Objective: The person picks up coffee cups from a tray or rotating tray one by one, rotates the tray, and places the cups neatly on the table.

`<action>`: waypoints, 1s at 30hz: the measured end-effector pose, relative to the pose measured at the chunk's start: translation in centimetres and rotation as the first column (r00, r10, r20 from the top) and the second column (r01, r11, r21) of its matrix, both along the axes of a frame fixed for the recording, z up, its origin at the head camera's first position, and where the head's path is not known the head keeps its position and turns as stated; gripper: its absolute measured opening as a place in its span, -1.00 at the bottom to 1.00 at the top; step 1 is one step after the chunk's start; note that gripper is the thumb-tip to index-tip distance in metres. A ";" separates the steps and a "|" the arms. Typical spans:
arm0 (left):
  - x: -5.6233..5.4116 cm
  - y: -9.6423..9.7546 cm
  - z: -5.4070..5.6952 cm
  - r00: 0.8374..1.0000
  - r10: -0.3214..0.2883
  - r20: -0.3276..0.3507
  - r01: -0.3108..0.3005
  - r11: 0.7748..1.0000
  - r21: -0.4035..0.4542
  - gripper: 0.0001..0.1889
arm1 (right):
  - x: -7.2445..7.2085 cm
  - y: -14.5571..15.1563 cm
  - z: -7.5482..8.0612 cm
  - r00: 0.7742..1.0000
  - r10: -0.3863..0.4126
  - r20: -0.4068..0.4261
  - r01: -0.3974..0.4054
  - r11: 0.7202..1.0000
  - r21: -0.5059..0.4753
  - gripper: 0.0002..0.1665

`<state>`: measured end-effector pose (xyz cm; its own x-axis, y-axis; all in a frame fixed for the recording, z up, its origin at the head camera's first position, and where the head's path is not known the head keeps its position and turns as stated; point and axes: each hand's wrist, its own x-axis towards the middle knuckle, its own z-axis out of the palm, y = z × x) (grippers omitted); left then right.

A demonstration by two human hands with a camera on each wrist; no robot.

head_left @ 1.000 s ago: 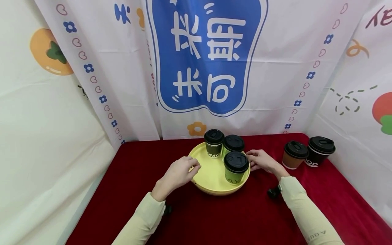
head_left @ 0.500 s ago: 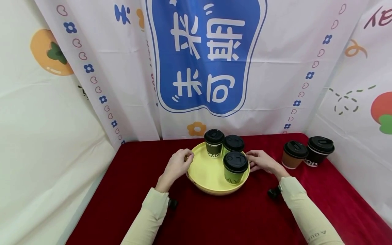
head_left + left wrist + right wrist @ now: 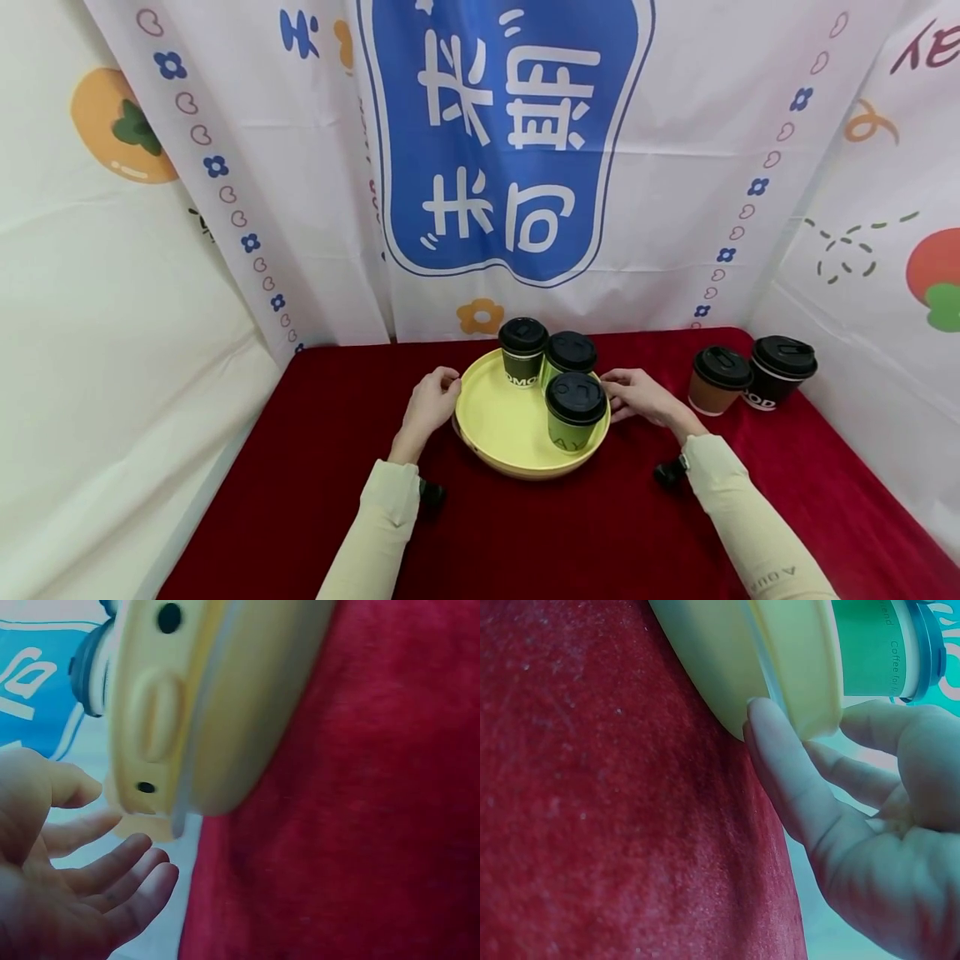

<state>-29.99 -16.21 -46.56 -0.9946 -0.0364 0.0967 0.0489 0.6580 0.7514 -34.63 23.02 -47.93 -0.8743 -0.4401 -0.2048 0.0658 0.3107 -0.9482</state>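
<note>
A round yellow tray (image 3: 495,425) sits on the red cloth, bearing three lidded paper coffee cups. A dark cup (image 3: 522,353) stands at its back, a green cup (image 3: 570,353) beside it, and another green cup (image 3: 574,410) at the front right. My left hand (image 3: 433,402) is at the tray's left edge; in the left wrist view its fingers (image 3: 124,862) are loosely bent, thumb and index close to the tray wall. My right hand (image 3: 637,395) holds the tray's right edge, its fingers (image 3: 780,761) spanning from the outer wall up to the rim.
Near the back right corner stand a brown cup (image 3: 720,382) and a larger black cup (image 3: 780,372), both with black lids. The red cloth (image 3: 555,542) covers the table. A printed white curtain (image 3: 675,208) hangs right behind it, with more fabric on both sides.
My left hand has moved left and back, from over the tray's left part to its outer left edge. The right hand has stayed at the right edge; the tray has barely shifted.
</note>
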 end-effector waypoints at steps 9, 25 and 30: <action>-0.5 -0.1 -1.2 0.996 -0.008 0.089 0.003 0.999 0.051 -0.64 | 0.0 0.0 -0.4 1.000 -0.001 -0.001 0.001 1.000 0.010 -0.41; -1.3 -0.2 -1.6 0.994 -0.036 0.108 0.021 0.990 0.139 -0.65 | 0.1 0.5 0.2 1.000 0.031 0.005 -0.031 0.999 0.014 -0.38; -1.2 -0.5 -1.7 0.995 -0.036 0.097 0.021 0.988 0.152 -0.64 | 0.2 0.7 1.0 0.995 0.090 -0.042 -0.085 0.991 0.102 -0.40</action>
